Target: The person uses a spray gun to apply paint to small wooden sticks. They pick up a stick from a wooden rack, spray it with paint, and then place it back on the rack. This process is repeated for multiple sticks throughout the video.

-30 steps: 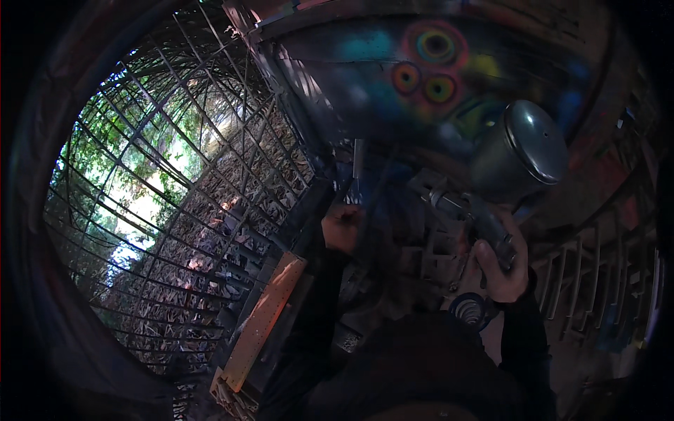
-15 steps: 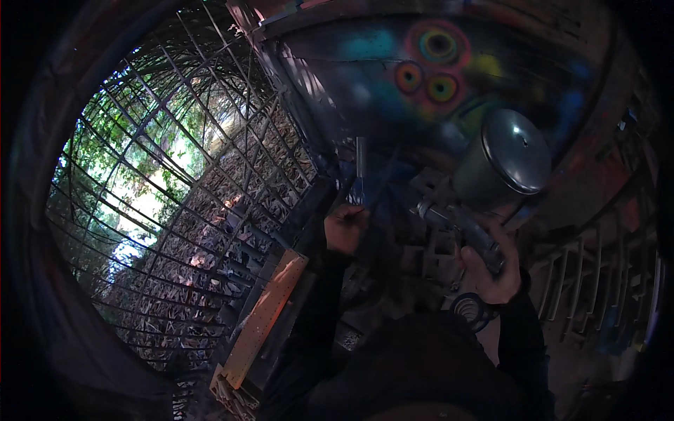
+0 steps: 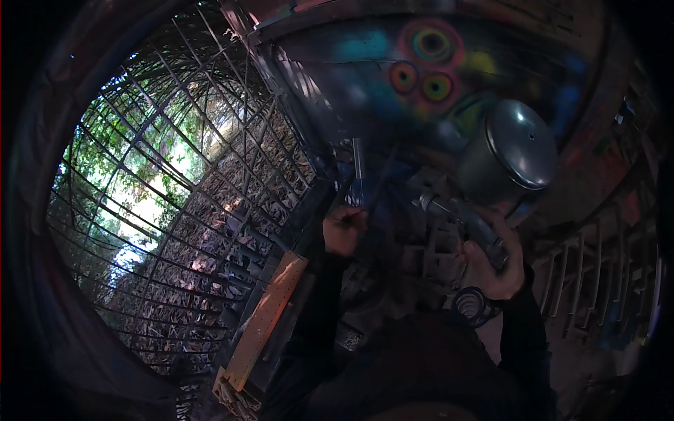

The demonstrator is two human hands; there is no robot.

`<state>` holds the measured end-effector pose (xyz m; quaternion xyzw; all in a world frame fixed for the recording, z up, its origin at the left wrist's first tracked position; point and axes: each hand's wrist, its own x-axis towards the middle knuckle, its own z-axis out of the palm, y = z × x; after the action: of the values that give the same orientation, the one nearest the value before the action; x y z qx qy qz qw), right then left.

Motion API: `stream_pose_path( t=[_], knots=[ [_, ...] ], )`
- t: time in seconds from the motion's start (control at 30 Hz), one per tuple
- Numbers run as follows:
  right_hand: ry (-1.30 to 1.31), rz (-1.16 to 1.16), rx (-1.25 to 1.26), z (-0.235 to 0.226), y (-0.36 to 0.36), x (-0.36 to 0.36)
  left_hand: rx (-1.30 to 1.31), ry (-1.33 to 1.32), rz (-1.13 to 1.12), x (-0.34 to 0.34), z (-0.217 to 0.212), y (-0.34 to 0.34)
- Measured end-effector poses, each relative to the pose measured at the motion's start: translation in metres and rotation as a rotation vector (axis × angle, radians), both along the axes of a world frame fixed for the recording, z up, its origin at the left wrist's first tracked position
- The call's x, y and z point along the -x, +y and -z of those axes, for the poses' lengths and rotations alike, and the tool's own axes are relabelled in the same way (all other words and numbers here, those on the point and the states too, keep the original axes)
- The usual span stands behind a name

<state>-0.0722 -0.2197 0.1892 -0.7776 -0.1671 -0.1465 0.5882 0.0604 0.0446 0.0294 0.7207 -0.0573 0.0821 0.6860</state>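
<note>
My right hand [image 3: 498, 263] is wrapped round the grip of a spray gun [image 3: 480, 228], whose nozzle points left. A round, lidded metal cup [image 3: 521, 144] is fixed to the gun, beyond my fingers. My left hand [image 3: 344, 230] is closed in a pinch on a slim shiny metal piece [image 3: 359, 160] that stands up beyond the fingertips. Its lower part looks narrow and pronged, but the dimness hides its exact kind. The nozzle is apart from the metal piece, a short way to its right.
A dark panel [image 3: 351, 91] with sprayed colour spots stands ahead. A bar grid [image 3: 175, 231] fills the left side, with leaf litter beyond. An orange perforated strip [image 3: 270, 316] lies left of my left arm. A coiled hose [image 3: 472, 306] hangs below my right hand.
The spray gun and its cup have shifted slightly right and tilted a little. My left hand and the metal piece have hardly moved.
</note>
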Motion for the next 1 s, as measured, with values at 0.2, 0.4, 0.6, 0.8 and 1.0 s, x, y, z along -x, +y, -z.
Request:
stream_pose_path(
  t=[0.2, 0.4, 0.6, 0.8, 1.0],
  knots=[
    [0.128, -0.050, 0.014, -0.004, -0.005, 0.005, 0.069, 0.031, 0.020, 0.002, -0.004, 0.000],
    [-0.010, 0.076, -0.056, -0.002, -0.002, 0.000, 0.148, 0.020, 0.052, 0.003, 0.001, -0.001],
    [0.020, -0.032, 0.015, 0.000, -0.010, 0.003, 0.148, 0.009, 0.091, 0.004, -0.005, 0.002],
    [0.033, 0.044, -0.106, -0.002, -0.005, 0.004, 0.175, 0.038, 0.102, 0.008, -0.009, 0.000],
    [0.039, -0.009, -0.042, -0.001, -0.011, 0.007, 0.176, 0.068, 0.098, 0.010, -0.013, 0.003]
  ],
)
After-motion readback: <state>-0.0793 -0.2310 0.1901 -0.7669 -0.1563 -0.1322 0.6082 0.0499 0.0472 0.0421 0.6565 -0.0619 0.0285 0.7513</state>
